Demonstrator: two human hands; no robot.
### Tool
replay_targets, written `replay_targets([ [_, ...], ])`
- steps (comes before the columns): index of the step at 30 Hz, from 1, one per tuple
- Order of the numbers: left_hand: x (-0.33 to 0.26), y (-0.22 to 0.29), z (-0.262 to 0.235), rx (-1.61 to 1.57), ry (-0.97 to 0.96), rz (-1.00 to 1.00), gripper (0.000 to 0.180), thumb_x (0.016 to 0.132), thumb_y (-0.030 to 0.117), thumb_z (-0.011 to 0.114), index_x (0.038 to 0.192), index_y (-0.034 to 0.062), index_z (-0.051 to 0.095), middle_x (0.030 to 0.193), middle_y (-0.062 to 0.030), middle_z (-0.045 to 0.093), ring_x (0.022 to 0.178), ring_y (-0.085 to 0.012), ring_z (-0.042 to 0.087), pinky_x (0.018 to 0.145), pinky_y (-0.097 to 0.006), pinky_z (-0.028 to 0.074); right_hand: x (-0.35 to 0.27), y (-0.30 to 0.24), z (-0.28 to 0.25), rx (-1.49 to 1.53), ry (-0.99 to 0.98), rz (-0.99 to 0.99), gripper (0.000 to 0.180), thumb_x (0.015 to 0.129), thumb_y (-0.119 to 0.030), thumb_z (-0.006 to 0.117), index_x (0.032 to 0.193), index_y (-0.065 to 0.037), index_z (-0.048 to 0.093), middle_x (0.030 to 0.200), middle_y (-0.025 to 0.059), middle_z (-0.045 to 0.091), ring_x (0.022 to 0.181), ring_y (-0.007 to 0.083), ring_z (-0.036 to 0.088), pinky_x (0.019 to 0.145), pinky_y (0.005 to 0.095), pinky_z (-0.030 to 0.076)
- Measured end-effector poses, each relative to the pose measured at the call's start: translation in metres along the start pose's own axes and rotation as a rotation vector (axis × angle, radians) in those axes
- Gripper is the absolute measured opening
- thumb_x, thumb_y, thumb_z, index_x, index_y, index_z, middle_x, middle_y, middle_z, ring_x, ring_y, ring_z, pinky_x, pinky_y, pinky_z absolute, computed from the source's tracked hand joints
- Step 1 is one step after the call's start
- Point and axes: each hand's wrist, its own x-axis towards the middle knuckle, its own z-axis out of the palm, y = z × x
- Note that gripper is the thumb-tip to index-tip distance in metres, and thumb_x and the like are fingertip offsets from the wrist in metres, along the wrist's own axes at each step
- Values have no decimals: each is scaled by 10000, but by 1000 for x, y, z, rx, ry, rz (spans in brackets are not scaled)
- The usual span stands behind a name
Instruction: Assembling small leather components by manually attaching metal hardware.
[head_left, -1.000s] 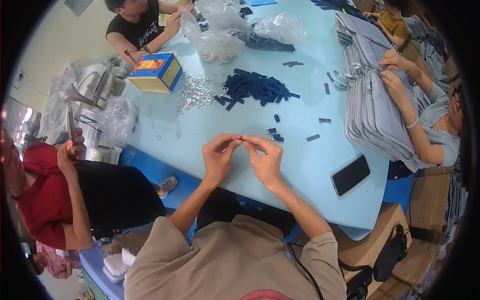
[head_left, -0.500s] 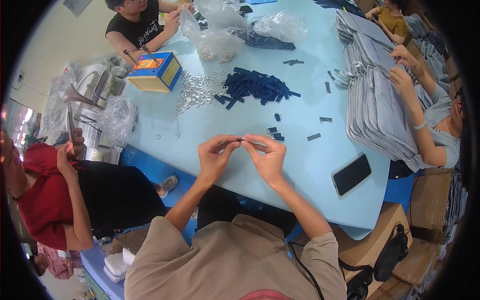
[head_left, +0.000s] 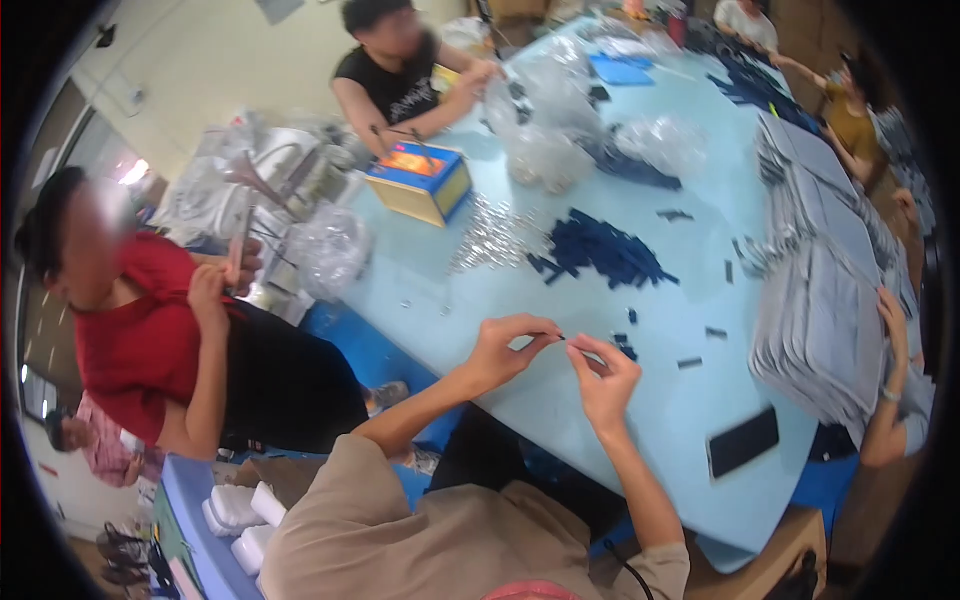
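My left hand (head_left: pixel 508 352) is raised over the near edge of the table, thumb and fingertips pinched on a small dark piece (head_left: pixel 561 337), mostly hidden by the fingers. Close beside it, my right hand (head_left: pixel 606 383) is closed in a pinch too; what it holds, if anything, is too small to make out. Just beyond my right hand lie a few small folded dark-blue strips (head_left: pixel 624 345). Farther out is a heap of loose dark-blue strips (head_left: pixel 603 248), with a spread of small silvery rings (head_left: pixel 497 232) to its left.
A blue-and-yellow box device (head_left: pixel 420 185) stands left of the rings, with clear plastic bags (head_left: pixel 545 130) beyond. Stacked grey padded pieces (head_left: pixel 815 310) line the right side, near a black phone (head_left: pixel 743 442). A person in red (head_left: pixel 150 320) stands at left; others work around the table.
The view has swung and tilted, so the table sits differently in it. My fingertips, together before, are slightly apart now. At right, the co-worker's hands have shifted on the grey stack.
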Motion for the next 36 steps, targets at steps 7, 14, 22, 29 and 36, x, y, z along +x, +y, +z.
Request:
replay_targets([
  [7, 134, -3, -150, 418, 179, 311, 196, 837, -65, 726, 998, 40, 764, 950, -87, 776, 870, -205, 750, 788, -323, 584, 3, 9, -9, 31, 4, 48, 100, 923, -21, 740, 1000, 43, 747, 924, 102, 750, 822, 159, 731, 715, 265, 598],
  [14, 208, -68, -287, 810, 208, 266, 194, 822, -63, 741, 1000, 13, 764, 928, -134, 764, 845, -249, 758, 772, -327, 580, 4, 11, 1, 10, -71, 82, 99, 919, -37, 737, 992, 30, 747, 907, 96, 750, 758, 149, 721, 682, 256, 577],
  [22, 222, -92, -291, 847, 98, 276, 210, 829, -92, 705, 1005, 11, 754, 934, -144, 748, 830, -275, 753, 758, -357, 596, 5, 15, -2, -62, -79, 86, 101, 912, -62, 742, 975, 16, 755, 878, 75, 752, 728, 134, 711, 654, 248, 540],
  [29, 225, -89, -293, 940, -40, 358, 212, 832, -91, 676, 1005, 18, 733, 948, -144, 729, 852, -312, 733, 761, -378, 593, 5, 15, -2, -73, -97, 87, 104, 913, -65, 744, 981, 12, 754, 867, 75, 750, 726, 138, 712, 661, 255, 540],
  [36, 223, -88, -286, 945, -37, 330, 216, 843, -91, 658, 1013, 23, 726, 948, -147, 719, 853, -321, 728, 765, -385, 592, 4, 16, -2, -67, -102, 103, 100, 913, -65, 745, 982, 7, 755, 856, 73, 750, 737, 134, 713, 663, 256, 541],
])
